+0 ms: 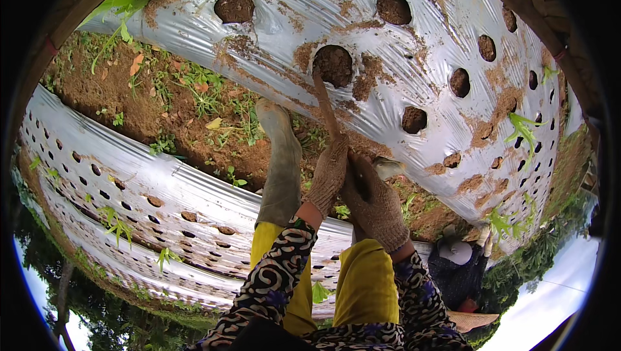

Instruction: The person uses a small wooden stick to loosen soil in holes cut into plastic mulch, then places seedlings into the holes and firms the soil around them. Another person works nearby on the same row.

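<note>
My left hand (330, 174), in a soiled knit glove, is closed on the upper end of a brown wooden stick (324, 103). The stick's far end reaches the rim of a round soil-filled hole (333, 65) in the silver plastic mulch film (291, 26). My right hand (376, 200), gloved the same way, is beside the left and touches it near the stick's upper end. Its fingers are curled, and whether they hold anything is hidden.
My rubber boot (280, 157) stands in the weedy soil furrow (194, 113). Another film-covered bed (160, 195) with many holes lies behind. A co-worker (458, 263) in a pale hat is at the lower right. Green seedlings (521, 130) lie on the film.
</note>
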`<control>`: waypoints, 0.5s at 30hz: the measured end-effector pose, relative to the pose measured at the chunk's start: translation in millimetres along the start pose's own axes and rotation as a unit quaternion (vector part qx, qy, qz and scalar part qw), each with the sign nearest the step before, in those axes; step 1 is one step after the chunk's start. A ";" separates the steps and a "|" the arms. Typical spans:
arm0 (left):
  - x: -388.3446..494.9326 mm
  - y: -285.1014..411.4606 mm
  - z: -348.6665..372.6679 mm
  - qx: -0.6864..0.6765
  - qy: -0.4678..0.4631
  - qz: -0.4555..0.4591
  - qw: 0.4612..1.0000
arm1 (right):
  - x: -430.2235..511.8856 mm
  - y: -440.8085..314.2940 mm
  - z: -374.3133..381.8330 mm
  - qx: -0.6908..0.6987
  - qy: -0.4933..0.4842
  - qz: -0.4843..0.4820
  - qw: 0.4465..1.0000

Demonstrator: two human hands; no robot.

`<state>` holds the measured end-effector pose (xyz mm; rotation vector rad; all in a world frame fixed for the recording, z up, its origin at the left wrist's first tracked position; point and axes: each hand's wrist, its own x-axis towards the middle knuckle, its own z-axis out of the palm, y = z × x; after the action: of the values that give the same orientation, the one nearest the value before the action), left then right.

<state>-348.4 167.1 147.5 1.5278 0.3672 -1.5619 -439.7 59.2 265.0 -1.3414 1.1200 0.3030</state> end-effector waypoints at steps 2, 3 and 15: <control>-19.3 -3.7 10.8 -0.136 0.014 -0.051 0.989 | -5.6 -5.0 -10.1 0.028 -0.027 0.056 0.998; -26.4 -7.2 15.4 -0.183 0.027 -0.067 0.980 | -7.6 -4.6 -11.8 0.019 -0.019 0.050 0.998; -21.8 -50.8 -32.3 -0.364 0.043 0.069 0.928 | 95.6 76.6 11.0 0.161 0.275 0.108 0.942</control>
<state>-369.0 227.5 142.5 1.0053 0.7726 -1.0668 -445.0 51.2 142.3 -1.0296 1.7096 -0.1112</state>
